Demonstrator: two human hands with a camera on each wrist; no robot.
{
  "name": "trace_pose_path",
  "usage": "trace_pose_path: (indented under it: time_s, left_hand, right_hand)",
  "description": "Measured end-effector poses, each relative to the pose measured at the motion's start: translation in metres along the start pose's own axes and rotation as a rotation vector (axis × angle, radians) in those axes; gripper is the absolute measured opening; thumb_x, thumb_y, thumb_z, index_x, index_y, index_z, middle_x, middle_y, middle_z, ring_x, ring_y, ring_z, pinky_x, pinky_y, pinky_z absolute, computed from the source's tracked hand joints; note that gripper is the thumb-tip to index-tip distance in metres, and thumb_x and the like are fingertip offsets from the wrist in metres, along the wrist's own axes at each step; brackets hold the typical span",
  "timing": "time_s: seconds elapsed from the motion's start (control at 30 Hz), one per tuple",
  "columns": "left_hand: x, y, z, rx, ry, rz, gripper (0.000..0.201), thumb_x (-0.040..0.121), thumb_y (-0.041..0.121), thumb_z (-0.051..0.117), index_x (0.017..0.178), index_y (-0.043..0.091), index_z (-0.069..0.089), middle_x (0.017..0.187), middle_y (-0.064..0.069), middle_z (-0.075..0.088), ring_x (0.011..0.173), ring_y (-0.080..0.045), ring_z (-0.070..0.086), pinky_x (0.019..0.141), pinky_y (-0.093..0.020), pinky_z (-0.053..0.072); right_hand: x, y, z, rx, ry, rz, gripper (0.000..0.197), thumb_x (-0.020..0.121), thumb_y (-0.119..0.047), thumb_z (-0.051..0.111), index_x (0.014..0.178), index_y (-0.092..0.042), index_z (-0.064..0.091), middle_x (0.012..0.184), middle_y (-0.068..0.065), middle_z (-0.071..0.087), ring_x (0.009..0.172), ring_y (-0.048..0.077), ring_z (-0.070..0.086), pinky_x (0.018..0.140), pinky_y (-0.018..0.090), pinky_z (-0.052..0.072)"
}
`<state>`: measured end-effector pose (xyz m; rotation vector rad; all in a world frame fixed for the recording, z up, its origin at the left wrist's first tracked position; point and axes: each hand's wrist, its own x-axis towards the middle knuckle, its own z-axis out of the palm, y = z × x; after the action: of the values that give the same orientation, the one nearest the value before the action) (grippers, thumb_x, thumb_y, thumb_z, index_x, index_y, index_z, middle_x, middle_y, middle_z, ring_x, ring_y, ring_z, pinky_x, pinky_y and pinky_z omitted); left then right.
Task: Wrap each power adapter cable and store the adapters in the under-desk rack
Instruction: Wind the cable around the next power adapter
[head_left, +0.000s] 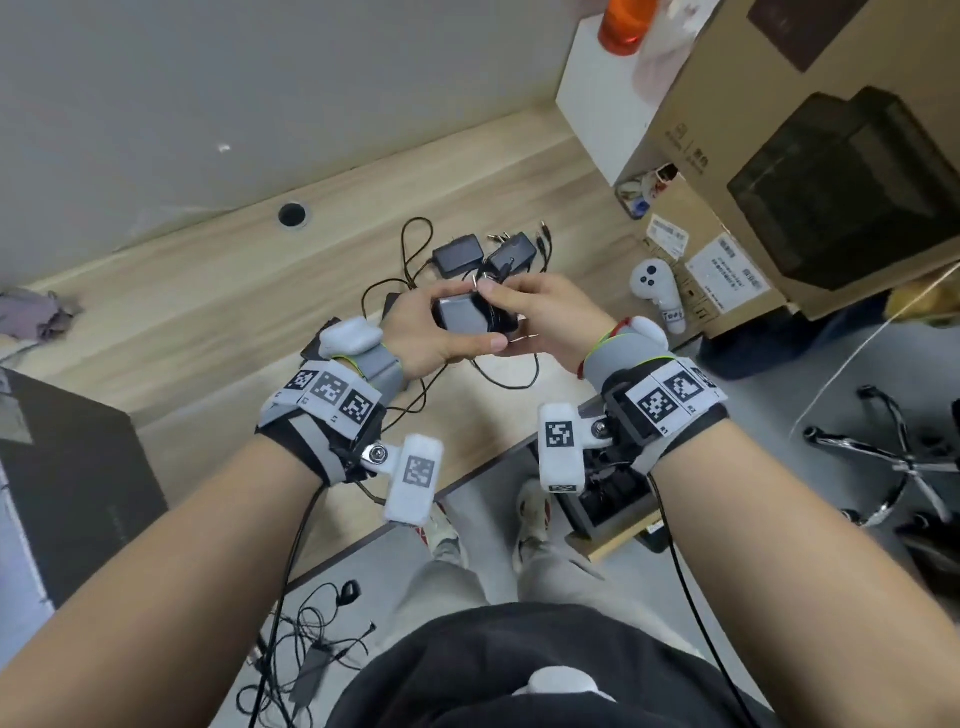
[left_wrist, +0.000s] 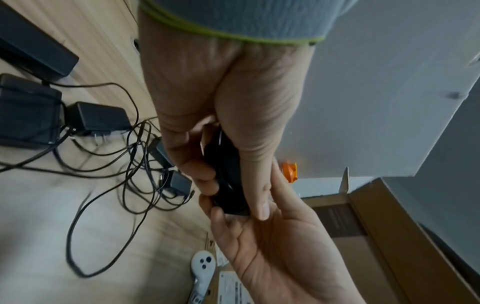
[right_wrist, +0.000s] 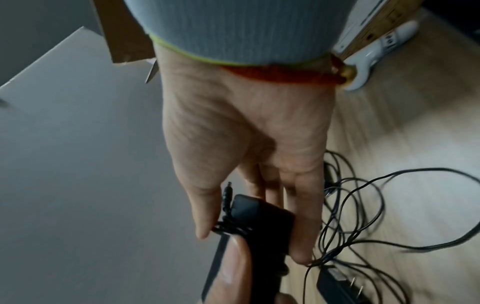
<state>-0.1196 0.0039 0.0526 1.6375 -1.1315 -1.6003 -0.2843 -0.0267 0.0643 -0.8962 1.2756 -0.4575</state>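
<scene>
Above the wooden desk (head_left: 208, 322) both hands hold one black power adapter (head_left: 462, 317) with its cable coiled round it. My left hand (head_left: 447, 332) grips the body (left_wrist: 223, 164), thumb along the near side. My right hand (head_left: 506, 312) pinches the coiled cable against the adapter (right_wrist: 259, 214) with its thumb, fingers underneath. The barrel plug (right_wrist: 228, 191) sticks up beside that thumb. Two more black adapters (head_left: 457, 254) (head_left: 511, 254) lie behind the hands amid loose, tangled cables (head_left: 415, 244). A black rack-like tray (head_left: 608, 506) shows below the desk's front edge.
A white controller (head_left: 657, 291) lies right of the hands, against a large cardboard box (head_left: 779, 156). A dark box (head_left: 67, 467) sits on the desk's near left. On the floor are a chair base (head_left: 893, 457) and another tangle of cables (head_left: 311, 649).
</scene>
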Motion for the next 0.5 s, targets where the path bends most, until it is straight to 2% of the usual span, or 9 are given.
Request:
trace_pose_path:
  time_s: [0.07, 0.13, 0.2, 0.27, 0.4, 0.5]
  left_hand:
    - [0.001, -0.006, 0.016, 0.003, -0.031, -0.011, 0.065, 0.066, 0.015, 0.090, 0.124, 0.014, 0.061, 0.111, 0.001, 0.066, 0.094, -0.009, 0.065, 0.066, -0.017, 0.056]
    - [0.004, -0.012, 0.035, -0.029, -0.041, -0.039, 0.062, 0.069, 0.010, 0.087, 0.125, 0.008, 0.061, 0.118, -0.006, 0.066, 0.100, -0.016, 0.067, 0.074, -0.029, 0.060]
    - [0.006, -0.018, 0.052, -0.073, -0.035, -0.096, 0.061, 0.073, 0.005, 0.084, 0.128, 0.002, 0.057, 0.121, -0.015, 0.065, 0.101, -0.027, 0.068, 0.079, -0.037, 0.061]
    - [0.007, -0.022, 0.075, -0.129, -0.031, -0.136, 0.059, 0.076, 0.000, 0.079, 0.130, -0.002, 0.054, 0.118, -0.020, 0.065, 0.096, -0.033, 0.069, 0.076, -0.036, 0.061]
    - [0.005, -0.031, 0.124, -0.200, -0.023, -0.174, 0.052, 0.081, -0.005, 0.073, 0.130, -0.003, 0.056, 0.104, -0.019, 0.068, 0.081, -0.026, 0.069, 0.070, -0.026, 0.060]
    - [0.004, -0.047, 0.169, -0.233, 0.026, -0.243, 0.050, 0.084, -0.002, 0.070, 0.131, -0.003, 0.053, 0.103, -0.017, 0.066, 0.080, -0.022, 0.067, 0.069, -0.023, 0.060]
  right_hand:
    - [-0.006, 0.010, -0.017, -0.003, 0.034, 0.022, 0.032, 0.090, -0.031, 0.070, 0.098, -0.001, 0.065, 0.082, 0.011, 0.065, 0.073, 0.026, 0.067, 0.080, 0.044, 0.060]
    - [-0.008, 0.020, -0.039, -0.013, 0.088, 0.048, 0.043, 0.088, -0.030, 0.071, 0.109, 0.007, 0.062, 0.095, 0.019, 0.066, 0.081, 0.031, 0.068, 0.081, 0.046, 0.060]
    - [-0.012, 0.030, -0.059, -0.017, 0.105, 0.046, 0.033, 0.088, -0.027, 0.072, 0.105, 0.001, 0.064, 0.103, 0.019, 0.066, 0.088, 0.032, 0.069, 0.082, 0.046, 0.060]
    - [-0.016, 0.042, -0.082, -0.033, 0.055, 0.035, 0.022, 0.086, -0.020, 0.074, 0.103, -0.007, 0.065, 0.105, 0.015, 0.068, 0.093, 0.029, 0.069, 0.083, 0.042, 0.060]
    - [-0.018, 0.075, -0.125, -0.091, -0.007, 0.052, 0.042, 0.080, -0.010, 0.079, 0.118, -0.007, 0.062, 0.118, 0.017, 0.067, 0.104, 0.029, 0.069, 0.088, 0.045, 0.058]
    - [-0.022, 0.101, -0.163, -0.101, -0.002, 0.107, 0.043, 0.081, -0.006, 0.077, 0.121, -0.004, 0.060, 0.122, 0.019, 0.065, 0.108, 0.030, 0.067, 0.087, 0.044, 0.059]
